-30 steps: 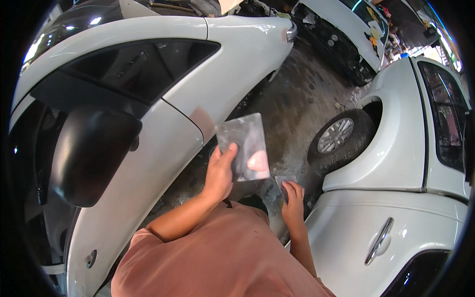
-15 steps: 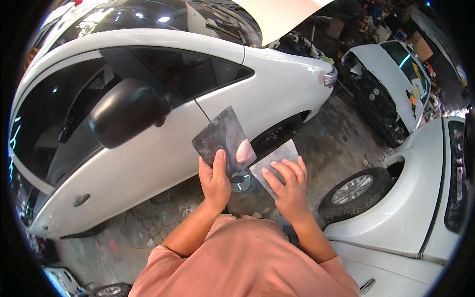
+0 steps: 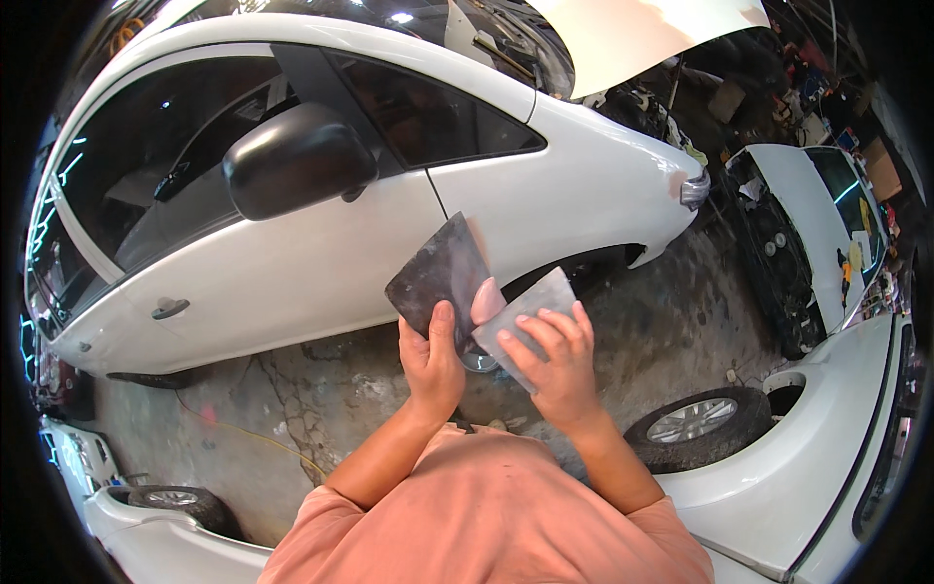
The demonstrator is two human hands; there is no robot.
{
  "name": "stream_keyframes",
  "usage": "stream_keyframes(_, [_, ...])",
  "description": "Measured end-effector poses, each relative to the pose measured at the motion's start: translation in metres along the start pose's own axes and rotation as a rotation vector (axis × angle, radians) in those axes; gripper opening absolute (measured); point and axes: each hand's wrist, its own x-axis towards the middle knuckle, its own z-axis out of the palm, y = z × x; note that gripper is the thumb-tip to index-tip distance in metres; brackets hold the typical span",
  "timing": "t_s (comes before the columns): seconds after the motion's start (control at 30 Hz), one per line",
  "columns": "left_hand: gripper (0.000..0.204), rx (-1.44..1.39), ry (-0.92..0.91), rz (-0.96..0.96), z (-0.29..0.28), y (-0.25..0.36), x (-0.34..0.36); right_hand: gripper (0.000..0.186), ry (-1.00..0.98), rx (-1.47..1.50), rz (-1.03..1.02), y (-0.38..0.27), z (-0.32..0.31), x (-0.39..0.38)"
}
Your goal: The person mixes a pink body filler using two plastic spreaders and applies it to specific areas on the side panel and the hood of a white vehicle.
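Observation:
My left hand [image 3: 433, 365] is closed on a flat dark grey plate [image 3: 433, 273], gripped at its lower edge with the thumb on the face. A lump of pink paste [image 3: 485, 303] sits on the plate's right side. My right hand [image 3: 559, 365] is closed on a thin, lighter grey square spreader [image 3: 548, 292], fingers spread over its face. The spreader's left edge reaches the lower part of the paste. Beyond my hands stands a white car [image 3: 292, 273] with a black side mirror [image 3: 292, 165] and a pinkish patch near its tail or nose end, by a lamp.
A raised panel [image 3: 642, 34] is at the top. A dismantled white car [image 3: 788, 234] stands at right, other white body panels [image 3: 808, 487] with a wheel [image 3: 696, 423] at lower right, another car [image 3: 117, 526] at lower left. A yellow cable [image 3: 248, 433] crosses the concrete floor [image 3: 272, 389].
My hands have come together, the spreader rising beside the plate and its edge closing on the paste. The view has swung to face the white car more squarely.

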Motion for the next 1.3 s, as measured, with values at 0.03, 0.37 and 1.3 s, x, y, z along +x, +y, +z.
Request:
stream_keyframes(0.03, [0.025,0.047,-0.012,-0.017,-0.006,-0.004,-0.003,0.047,-0.02,0.019,-0.008,-0.001,0.003,0.0])
stream_keyframes(0.37, [0.037,-0.004,0.046,-0.067,-0.047,-0.006,0.062,0.057,0.221,1.761,1.167,0.055,0.065,-0.077])
stream_keyframes(1.3, [0.033,-0.295,-1.26,-0.821,-0.168,-0.477,-0.074,0.101,0.717,1.483,0.747,0.263,0.411,-0.239])
